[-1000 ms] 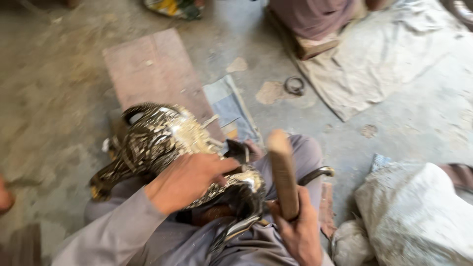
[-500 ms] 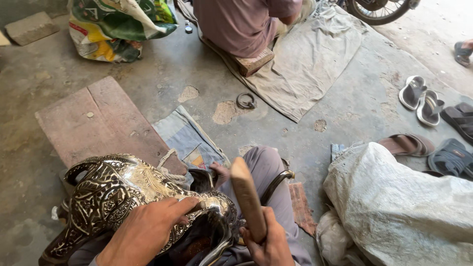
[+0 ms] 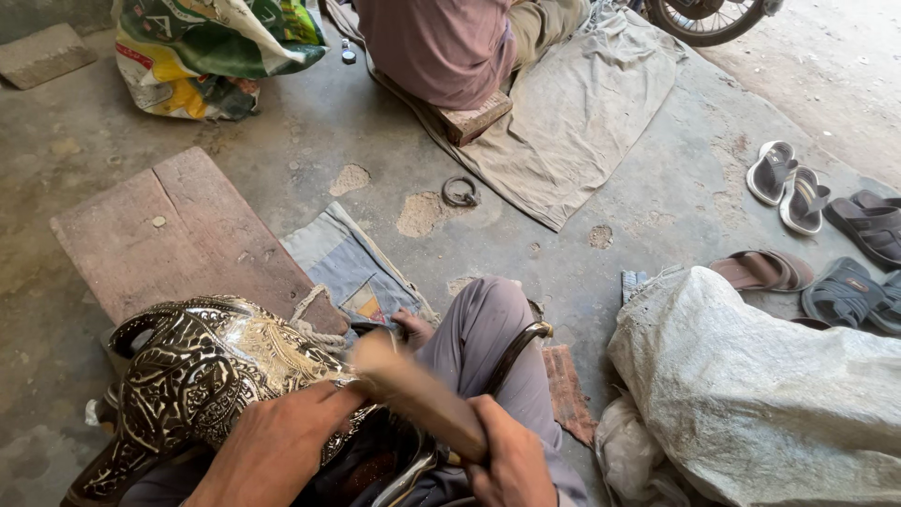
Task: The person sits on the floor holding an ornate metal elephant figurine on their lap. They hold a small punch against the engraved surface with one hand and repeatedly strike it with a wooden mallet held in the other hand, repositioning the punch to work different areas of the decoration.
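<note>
Both wrists cropped – right hand (image 3: 511,460) grips blurred mallet (image 3: 418,399).

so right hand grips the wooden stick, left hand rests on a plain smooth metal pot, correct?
Not quite. The head view shows the left hand resting on a metal pot that is ornately engraved in a dark and silver pattern, not plain and smooth. The rest holds: the right hand grips the wooden stick.

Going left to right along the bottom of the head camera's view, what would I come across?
Engraved metal vessel → left hand pressing on it → wooden stick → right hand gripping the stick → big whitish sack.
</note>
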